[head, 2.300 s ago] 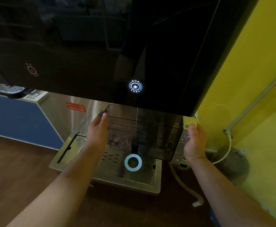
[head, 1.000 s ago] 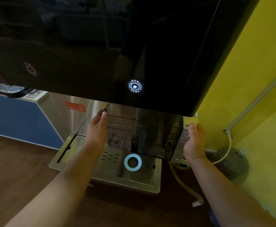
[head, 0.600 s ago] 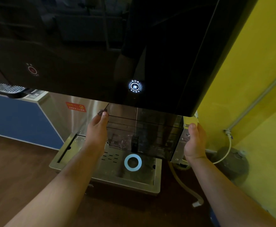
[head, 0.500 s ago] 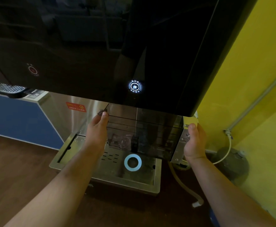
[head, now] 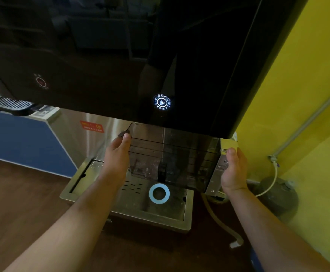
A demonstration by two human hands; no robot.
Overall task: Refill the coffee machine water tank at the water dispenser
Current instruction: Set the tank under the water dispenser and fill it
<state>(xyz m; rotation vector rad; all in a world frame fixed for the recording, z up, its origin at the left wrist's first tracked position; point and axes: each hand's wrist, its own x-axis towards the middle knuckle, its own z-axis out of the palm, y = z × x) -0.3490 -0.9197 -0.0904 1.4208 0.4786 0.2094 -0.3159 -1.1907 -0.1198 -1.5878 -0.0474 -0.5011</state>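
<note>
We have the water tank (head: 172,158) under the black front of the water dispenser (head: 121,55), held above the steel drip tray (head: 93,173) and its pale blue ring (head: 159,193), so carrying it here looks done and filling is the step in hand; the white cup button (head: 161,102) glows above it. We see clear ripples and glints low in the tank's left corner, which we take for a shallow pool of water, though no stream can be made out in this dim light, so we judge the fill to be early, with most of the tank yet to fill and the trip back to the coffee machine left. Our left hand (head: 117,160) lies flat against the tank's left wall, fingers extended and together, thumb up at the top corner. Our right hand (head: 233,169) presses the right side, thumb up along the near edge, fingers hidden behind; it touches a silvery piece (head: 216,173) there, and we cannot tell whether that belongs to the tank. Both hands clamp the tank between them, palms inward
</note>
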